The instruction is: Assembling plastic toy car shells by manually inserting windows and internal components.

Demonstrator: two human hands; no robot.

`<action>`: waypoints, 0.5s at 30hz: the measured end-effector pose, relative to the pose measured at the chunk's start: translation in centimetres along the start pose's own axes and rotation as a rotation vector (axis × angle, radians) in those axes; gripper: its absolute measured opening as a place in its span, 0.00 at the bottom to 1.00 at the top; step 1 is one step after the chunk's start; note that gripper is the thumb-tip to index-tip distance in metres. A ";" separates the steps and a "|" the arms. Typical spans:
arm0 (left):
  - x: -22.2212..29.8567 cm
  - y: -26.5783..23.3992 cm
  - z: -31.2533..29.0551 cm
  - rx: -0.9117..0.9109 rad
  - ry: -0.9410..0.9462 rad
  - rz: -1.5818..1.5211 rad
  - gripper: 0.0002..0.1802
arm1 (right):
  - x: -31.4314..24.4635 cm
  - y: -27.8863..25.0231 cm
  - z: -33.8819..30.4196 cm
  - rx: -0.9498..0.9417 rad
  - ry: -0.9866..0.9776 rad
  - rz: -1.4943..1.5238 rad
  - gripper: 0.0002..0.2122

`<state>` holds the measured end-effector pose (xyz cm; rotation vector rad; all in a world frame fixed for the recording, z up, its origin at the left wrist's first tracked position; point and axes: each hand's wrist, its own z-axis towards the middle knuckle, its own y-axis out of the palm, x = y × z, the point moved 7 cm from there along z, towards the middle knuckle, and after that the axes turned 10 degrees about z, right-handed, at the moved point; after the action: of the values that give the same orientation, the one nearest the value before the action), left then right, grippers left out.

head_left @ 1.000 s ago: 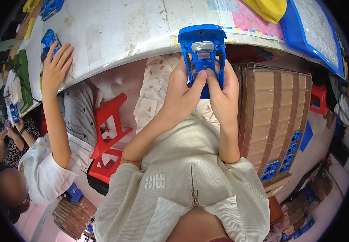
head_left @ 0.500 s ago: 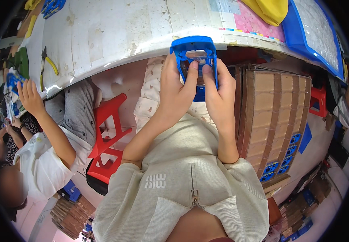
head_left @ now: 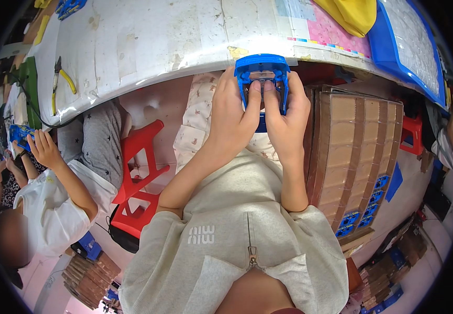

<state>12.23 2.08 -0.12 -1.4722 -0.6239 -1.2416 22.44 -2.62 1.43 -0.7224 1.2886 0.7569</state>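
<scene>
Just off the table's near edge, a blue plastic toy car shell (head_left: 262, 64) is held between both my hands, its hollow inside turned up toward me. My left hand (head_left: 229, 118) wraps the shell's left side, while my right hand (head_left: 291, 119) grips its right side. Both thumbs lie side by side within the shell, pressing on a clear, dark-tinted insert that looks like a window piece. My thumbs and palms hide much of this insert and the shell's near end.
Yellow-handled pliers (head_left: 62, 83) lie on the white table (head_left: 158, 44). At right are a blue tray (head_left: 387, 47) with clear plastic, a yellow bag (head_left: 349, 15), and a divided cardboard box (head_left: 349, 141) holding several blue pieces. On the left, a co-worker (head_left: 53, 209) handles a blue part near red stools (head_left: 145, 152).
The shell has shifted slightly right and toward me, and tilted so it looks shorter; both hands moved with it, still gripping. The co-worker's hand and blue part have come lower.
</scene>
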 end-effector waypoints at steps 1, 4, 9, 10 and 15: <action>0.1 0.1 0.2 -0.010 0.004 -0.005 0.09 | 0.1 -0.1 0.1 0.000 -0.001 0.000 0.02; 0.2 0.2 0.5 -0.015 -0.003 -0.042 0.09 | 0.4 -0.3 0.4 -0.010 -0.009 -0.017 0.03; 0.3 -0.4 0.4 0.019 0.022 -0.064 0.10 | 0.0 0.0 0.6 -0.040 -0.014 -0.049 0.03; -0.1 -0.3 0.2 0.011 -0.014 -0.083 0.10 | -0.4 0.2 0.5 -0.053 -0.033 -0.043 0.03; -0.4 -1.6 0.2 0.064 -0.003 -0.040 0.09 | -0.1 1.2 -0.1 -0.111 0.051 0.035 0.07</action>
<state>10.76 2.88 0.19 -1.4148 -0.6921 -1.2395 21.43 -2.02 1.47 -0.8152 1.3162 0.8481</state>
